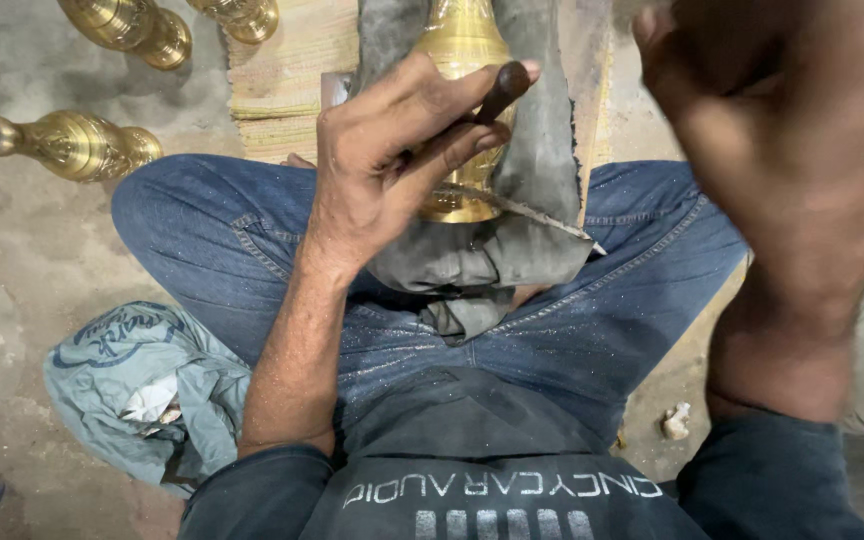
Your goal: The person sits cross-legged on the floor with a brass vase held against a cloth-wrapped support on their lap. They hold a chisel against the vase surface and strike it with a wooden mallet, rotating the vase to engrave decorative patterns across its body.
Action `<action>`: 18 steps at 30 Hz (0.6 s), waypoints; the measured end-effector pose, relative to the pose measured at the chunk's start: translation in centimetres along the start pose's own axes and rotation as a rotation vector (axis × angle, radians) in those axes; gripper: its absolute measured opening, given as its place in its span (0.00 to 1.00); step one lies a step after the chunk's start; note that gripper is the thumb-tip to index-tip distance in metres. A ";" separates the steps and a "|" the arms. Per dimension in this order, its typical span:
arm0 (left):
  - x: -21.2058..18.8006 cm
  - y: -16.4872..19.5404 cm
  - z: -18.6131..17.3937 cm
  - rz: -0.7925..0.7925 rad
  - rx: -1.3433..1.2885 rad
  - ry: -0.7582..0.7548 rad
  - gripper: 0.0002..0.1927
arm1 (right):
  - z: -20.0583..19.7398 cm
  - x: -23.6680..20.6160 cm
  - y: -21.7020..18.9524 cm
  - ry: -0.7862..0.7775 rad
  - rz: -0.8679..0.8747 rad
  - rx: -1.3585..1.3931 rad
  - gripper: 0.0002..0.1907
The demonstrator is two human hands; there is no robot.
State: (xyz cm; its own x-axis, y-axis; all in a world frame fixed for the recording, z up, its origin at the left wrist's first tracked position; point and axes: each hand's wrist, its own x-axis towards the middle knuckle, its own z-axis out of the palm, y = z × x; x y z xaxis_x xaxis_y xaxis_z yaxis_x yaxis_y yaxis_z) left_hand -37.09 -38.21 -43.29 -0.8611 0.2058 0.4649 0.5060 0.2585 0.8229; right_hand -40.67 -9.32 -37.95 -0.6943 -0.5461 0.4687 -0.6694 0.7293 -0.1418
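Brass vessel [462, 60] lies on the person's lap, wrapped in dark grey cloth [542, 150]. Left hand [392, 160] pinches a thin metal tool [512, 205] against it. Right hand [782, 150], raised and blurred beside it; grip unclear.

A crumpled pale blue printed bag [142, 385] lies on the floor beside the knee.

The person wears faded blue denim jeans [592, 320] flecked with fine glittering dust, and a dark grey long-sleeved top [472, 440] with pale lettering across its front, both sleeves pushed up the forearms
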 end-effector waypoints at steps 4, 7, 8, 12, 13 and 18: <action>0.0 -1.2 0.3 0.062 -0.100 0.015 0.15 | 0.9 1.4 0.0 0.021 -0.002 -0.053 0.20; -0.5 -1.6 0.7 -0.001 -0.390 0.241 0.08 | 2.5 3.5 -1.1 0.071 0.033 0.407 0.25; -0.7 -1.6 0.7 -0.018 -0.476 0.355 0.04 | 3.3 4.3 -1.6 0.082 0.001 0.516 0.27; -1.8 -1.7 0.4 -0.202 -0.149 0.554 0.12 | 6.7 6.0 -2.6 -0.121 0.182 0.514 0.44; -1.9 -1.7 0.4 -0.207 -0.118 0.558 0.12 | 7.4 6.1 -2.4 -0.148 0.194 0.527 0.46; -2.4 -0.6 0.7 -0.353 -0.250 0.601 0.14 | 9.0 6.0 0.4 -0.169 0.080 0.691 0.49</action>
State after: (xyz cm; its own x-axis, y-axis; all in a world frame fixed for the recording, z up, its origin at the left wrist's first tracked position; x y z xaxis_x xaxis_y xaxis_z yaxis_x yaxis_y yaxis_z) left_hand -35.30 -38.16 -45.14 -0.8853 -0.4204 0.1987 0.2297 -0.0239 0.9730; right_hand -47.49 -15.98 -43.02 -0.7420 -0.5993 0.3005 -0.5906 0.3723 -0.7159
